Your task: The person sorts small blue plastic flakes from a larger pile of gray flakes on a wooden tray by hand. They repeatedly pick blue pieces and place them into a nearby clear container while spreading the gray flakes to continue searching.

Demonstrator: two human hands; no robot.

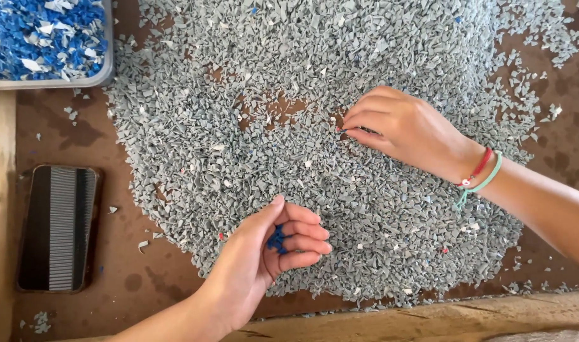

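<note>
Blue flakes (277, 240) sit cupped in the half-curled left hand (258, 259) at six o'clock, while the right hand (397, 126), fingers narrowed in a pinch, best lifts single blue bits cleanly from the grey flakes (239, 126) toward two o'clock.

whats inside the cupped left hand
Blue chips show in the left hand. The curled fingers cover the rest, so how many is unclear.

- The right hand (407, 130) is wearing a red cord bracelet (478, 168) beside a pale green cord bracelet (487, 180) at the wrist.
- The left hand (258, 263) is wearing nothing; both forearms are showing bare, sleeveless.
</note>
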